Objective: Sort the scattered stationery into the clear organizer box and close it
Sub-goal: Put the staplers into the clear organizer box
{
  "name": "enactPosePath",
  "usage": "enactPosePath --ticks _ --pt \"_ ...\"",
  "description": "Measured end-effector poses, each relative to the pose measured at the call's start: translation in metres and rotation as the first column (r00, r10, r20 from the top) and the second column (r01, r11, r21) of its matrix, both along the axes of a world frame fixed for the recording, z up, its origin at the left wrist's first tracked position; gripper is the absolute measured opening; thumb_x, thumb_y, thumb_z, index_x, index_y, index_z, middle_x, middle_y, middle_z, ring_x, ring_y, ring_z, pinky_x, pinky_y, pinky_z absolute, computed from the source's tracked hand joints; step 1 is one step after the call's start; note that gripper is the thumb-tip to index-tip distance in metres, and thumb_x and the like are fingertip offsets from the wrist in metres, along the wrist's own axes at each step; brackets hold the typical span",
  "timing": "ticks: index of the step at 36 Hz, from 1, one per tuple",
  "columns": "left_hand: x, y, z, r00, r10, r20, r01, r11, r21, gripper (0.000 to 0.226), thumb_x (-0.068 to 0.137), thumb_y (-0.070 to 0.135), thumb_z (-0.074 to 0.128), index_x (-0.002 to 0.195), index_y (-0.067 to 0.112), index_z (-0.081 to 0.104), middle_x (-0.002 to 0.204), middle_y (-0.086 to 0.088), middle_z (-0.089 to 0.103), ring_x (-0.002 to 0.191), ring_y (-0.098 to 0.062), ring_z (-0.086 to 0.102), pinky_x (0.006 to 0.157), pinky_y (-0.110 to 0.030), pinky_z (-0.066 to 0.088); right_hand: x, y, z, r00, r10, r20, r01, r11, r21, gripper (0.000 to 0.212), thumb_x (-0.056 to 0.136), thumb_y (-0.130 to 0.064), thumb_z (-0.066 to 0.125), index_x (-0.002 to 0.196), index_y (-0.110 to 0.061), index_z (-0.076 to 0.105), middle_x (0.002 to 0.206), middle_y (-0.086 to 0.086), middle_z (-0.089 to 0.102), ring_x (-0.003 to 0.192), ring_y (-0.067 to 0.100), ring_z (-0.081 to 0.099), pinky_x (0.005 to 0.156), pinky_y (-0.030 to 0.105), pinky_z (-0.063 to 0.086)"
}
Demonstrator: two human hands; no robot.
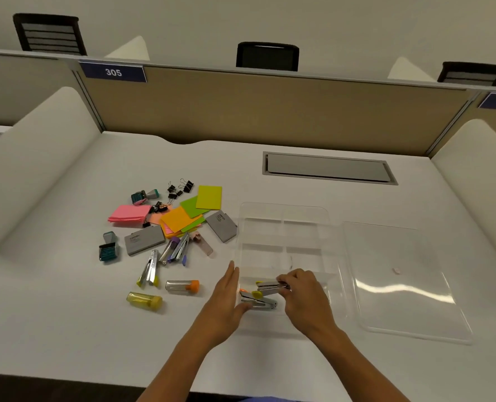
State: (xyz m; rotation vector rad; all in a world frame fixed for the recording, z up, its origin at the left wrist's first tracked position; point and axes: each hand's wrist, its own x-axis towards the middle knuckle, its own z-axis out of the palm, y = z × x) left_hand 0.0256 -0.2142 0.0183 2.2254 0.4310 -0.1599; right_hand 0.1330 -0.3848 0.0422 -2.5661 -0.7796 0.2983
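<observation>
A clear organizer box (284, 216) with dividers stands open on the white desk. Its clear lid (400, 280) lies flat to its right. My right hand (305, 297) pinches a yellow-ended metal stapler (270, 285) inside the box's near compartment, just above another stapler (260, 303) lying there. My left hand (226, 297) rests with straight fingers against the box's left wall. Scattered to the left are a yellow stapler (149, 268), purple staplers (175, 249), an orange-capped tube (183, 286), a yellow tube (144, 300), sticky notes (180, 217) and black binder clips (180, 188).
Two grey flat boxes (143, 239) (222, 226), teal stamps (109, 250) (142, 196), pink paper (129, 214) and a pink-capped tube (202, 242) also lie at left. A grey cable hatch (328, 168) sits at the back. Partitions surround the desk.
</observation>
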Motion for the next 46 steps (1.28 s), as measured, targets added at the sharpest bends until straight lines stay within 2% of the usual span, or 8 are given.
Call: enactPosePath --ticks 12,15,18,21,25,30,38,46 --pt "-0.005 -0.003 -0.003 0.996 0.088 -0.033 -0.091 0.990 -0.104 0.077 0.098 0.030 0.052 0.155 0.023 0.000 0.162 0.011 -0.001 0.148 -0.009 0.008 0.118 -0.028 0.014 -0.010 0.024 -0.020 0.968 0.102 0.230 -0.060 0.982 -0.182 0.045 0.055 -0.025 0.095 0.096 -0.021 0.076 0.090 -0.001 0.071 0.080 0.020 0.064 0.065 0.033 0.053" --pt "-0.004 -0.003 -0.005 0.995 0.095 -0.041 -0.099 0.990 -0.104 0.077 0.098 0.029 0.052 0.155 0.023 0.000 0.162 0.010 -0.001 0.148 -0.011 0.009 0.118 -0.029 0.015 -0.011 0.026 -0.018 0.968 0.126 0.216 -0.075 0.970 -0.231 0.034 0.062 -0.030 0.091 0.092 -0.023 0.076 0.087 -0.002 0.073 0.080 0.022 0.062 0.065 0.034 0.050" --pt "-0.005 -0.003 -0.007 0.994 0.099 -0.036 -0.102 0.989 -0.105 0.078 0.098 0.028 0.052 0.155 0.023 -0.001 0.162 0.011 -0.002 0.148 -0.009 0.009 0.118 -0.028 0.015 -0.008 0.030 -0.015 0.972 0.153 0.180 -0.099 0.955 -0.278 0.012 0.090 -0.028 0.066 0.101 -0.025 0.070 0.097 -0.002 0.071 0.096 0.021 0.052 0.078 0.031 0.038" --pt "-0.005 -0.002 -0.009 0.995 0.097 -0.034 -0.100 0.990 -0.103 0.077 0.098 0.029 0.052 0.155 0.023 0.000 0.162 0.011 -0.002 0.148 -0.008 0.008 0.118 -0.027 0.014 -0.007 0.034 -0.015 0.976 0.169 0.140 -0.127 0.955 -0.268 0.016 0.097 -0.028 0.056 0.108 -0.026 0.067 0.102 -0.001 0.070 0.101 0.021 0.047 0.077 0.029 0.029" --pt "-0.006 -0.001 -0.009 0.995 0.096 -0.013 -0.097 0.990 -0.104 0.076 0.098 0.029 0.053 0.155 0.023 0.002 0.162 0.011 0.000 0.148 -0.008 0.008 0.119 -0.028 0.014 -0.009 0.040 -0.014 0.981 0.158 0.109 -0.127 0.960 -0.249 0.030 0.097 -0.041 0.054 0.123 -0.029 0.063 0.112 -0.004 0.069 0.105 0.018 0.048 0.085 0.029 0.035" --pt "-0.013 0.004 -0.009 0.987 0.156 0.046 -0.148 0.978 -0.146 0.079 0.092 0.036 0.061 0.154 0.029 0.012 0.159 0.012 0.019 0.143 -0.011 0.027 0.115 -0.037 0.033 -0.013 0.049 -0.006 0.994 0.105 0.036 -0.099 0.986 -0.130 0.030 0.099 -0.040 0.048 0.121 -0.028 0.066 0.117 -0.006 0.068 0.108 0.015 0.048 0.094 0.029 0.038" --pt "-0.035 0.030 0.002 0.925 0.342 0.165 -0.324 0.938 -0.125 0.062 0.091 0.033 0.064 0.145 0.034 0.034 0.141 0.009 0.047 0.113 -0.005 0.049 0.080 -0.002 0.040 -0.021 0.067 0.008 0.990 0.141 0.010 -0.141 0.989 0.039 0.029 0.098 -0.034 0.053 0.123 -0.028 0.066 0.121 -0.011 0.067 0.118 0.013 0.051 0.101 0.030 0.039" --pt "-0.057 0.071 0.002 0.812 0.538 0.227 -0.524 0.843 -0.123 0.049 0.090 0.029 0.066 0.136 0.027 0.050 0.132 0.005 0.056 0.115 -0.014 0.056 0.092 -0.028 0.048 -0.026 0.093 0.010 0.972 0.234 0.007 -0.234 0.968 0.094 0.033 0.097 -0.034 0.056 0.128 -0.027 0.062 0.127 -0.010 0.065 0.122 0.013 0.052 0.105 0.031 0.039"
